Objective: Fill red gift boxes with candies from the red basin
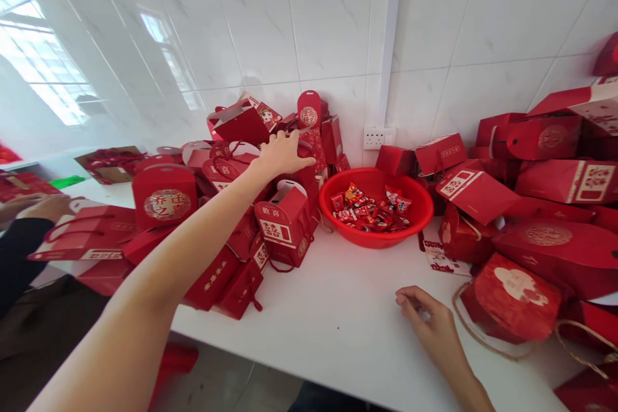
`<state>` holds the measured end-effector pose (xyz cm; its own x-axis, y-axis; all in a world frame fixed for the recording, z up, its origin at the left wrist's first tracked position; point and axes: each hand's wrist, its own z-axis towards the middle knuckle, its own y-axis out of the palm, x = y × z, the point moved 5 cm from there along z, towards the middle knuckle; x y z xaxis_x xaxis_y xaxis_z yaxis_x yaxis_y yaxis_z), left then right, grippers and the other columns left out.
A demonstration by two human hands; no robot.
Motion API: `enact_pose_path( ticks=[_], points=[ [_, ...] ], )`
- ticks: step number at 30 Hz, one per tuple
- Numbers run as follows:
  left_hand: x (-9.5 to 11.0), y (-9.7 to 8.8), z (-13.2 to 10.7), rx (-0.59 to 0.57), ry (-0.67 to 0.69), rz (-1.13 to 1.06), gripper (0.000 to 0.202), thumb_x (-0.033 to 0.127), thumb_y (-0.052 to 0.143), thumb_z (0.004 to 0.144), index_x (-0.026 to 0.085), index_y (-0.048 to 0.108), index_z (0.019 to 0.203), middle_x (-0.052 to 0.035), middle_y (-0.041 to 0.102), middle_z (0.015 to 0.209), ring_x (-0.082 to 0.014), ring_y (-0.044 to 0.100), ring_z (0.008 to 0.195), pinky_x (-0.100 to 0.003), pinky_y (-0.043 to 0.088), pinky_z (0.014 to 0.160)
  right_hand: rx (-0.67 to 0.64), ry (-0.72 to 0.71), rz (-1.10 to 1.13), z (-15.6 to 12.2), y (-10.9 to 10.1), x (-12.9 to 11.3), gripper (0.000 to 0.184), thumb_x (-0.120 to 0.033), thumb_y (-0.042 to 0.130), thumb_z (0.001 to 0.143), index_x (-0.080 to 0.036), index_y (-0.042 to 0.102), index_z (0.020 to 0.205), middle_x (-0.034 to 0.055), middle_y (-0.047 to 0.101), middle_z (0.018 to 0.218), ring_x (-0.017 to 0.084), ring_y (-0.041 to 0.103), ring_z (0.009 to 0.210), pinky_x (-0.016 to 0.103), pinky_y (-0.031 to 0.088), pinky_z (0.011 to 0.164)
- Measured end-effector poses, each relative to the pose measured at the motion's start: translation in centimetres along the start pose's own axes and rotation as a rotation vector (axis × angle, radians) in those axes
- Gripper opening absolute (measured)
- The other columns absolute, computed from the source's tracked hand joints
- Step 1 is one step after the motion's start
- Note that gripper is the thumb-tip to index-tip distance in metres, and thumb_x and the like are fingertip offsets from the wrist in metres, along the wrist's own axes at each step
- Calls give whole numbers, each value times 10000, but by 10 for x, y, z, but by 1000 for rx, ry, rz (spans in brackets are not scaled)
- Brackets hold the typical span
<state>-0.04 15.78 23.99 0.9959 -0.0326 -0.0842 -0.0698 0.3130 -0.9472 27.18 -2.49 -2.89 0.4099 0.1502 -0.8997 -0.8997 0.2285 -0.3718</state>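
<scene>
My left hand (284, 153) reaches across the pile to its back, palm down over red gift boxes, its fingers spread and the thumb out to the right. Whether its fingertips touch the box beneath is hidden. Just in front of it stands a red gift box (284, 225) with a white double-happiness label and a cord handle. My right hand (429, 322) rests by the white table (338, 328), fingers curled in toward the thumb, with nothing visible in them. Beyond it sits a red plastic basin (376, 241) with red-wrapped sweets (369, 209) inside.
More red gift boxes (535, 238) are heaped on the right, some with twine handles. A printed card (444, 254) lies beside the basin. Behind is a tiled wall with a socket (379, 138). Another person's dark sleeve (22, 257) and hands show at far left.
</scene>
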Motion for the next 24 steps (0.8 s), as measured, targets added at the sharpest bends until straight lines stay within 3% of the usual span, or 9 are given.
enact_pose_path(
  ticks=[8,11,14,16,19,24],
  points=[
    [0,18,0,-123,5,20,778,531,573,886,161,339,1529,-260,436,1506,-438,441,1390,-564,402,1083,6,-7,4,1,1,4,328,-509,597,850,-206,701,778,33,661,646,195,601,613,272,493,591],
    [2,17,-2,-81,-9,15,857,603,576,868,153,309,1546,-283,386,1542,-469,388,1423,-614,353,1109,19,0,20,0,1,3,336,-514,591,850,-205,696,773,44,677,677,200,611,636,271,493,589],
    [10,10,-5,31,-6,-7,914,651,542,870,141,254,1572,-299,237,1623,-486,227,1504,-662,276,1138,21,-4,21,-1,2,2,333,-509,585,859,-206,696,779,48,684,696,200,613,646,265,487,577],
    [23,4,-7,124,46,-30,870,601,523,895,135,249,1575,-284,172,1651,-458,143,1538,-645,238,1166,27,-22,14,-1,2,1,332,-502,578,865,-206,693,766,41,673,672,194,606,626,267,491,589],
    [52,0,-7,196,178,-61,776,494,531,905,134,304,1554,-253,211,1646,-417,158,1543,-598,207,1198,32,-42,10,1,2,-1,342,-500,565,869,-205,690,751,37,662,646,191,605,609,263,488,582],
    [116,9,6,115,350,-165,763,453,586,871,150,351,1531,-238,368,1566,-407,311,1473,-582,256,1176,50,-18,6,2,2,-2,319,-474,564,864,-204,688,745,33,661,643,190,608,610,254,475,563]
  ],
)
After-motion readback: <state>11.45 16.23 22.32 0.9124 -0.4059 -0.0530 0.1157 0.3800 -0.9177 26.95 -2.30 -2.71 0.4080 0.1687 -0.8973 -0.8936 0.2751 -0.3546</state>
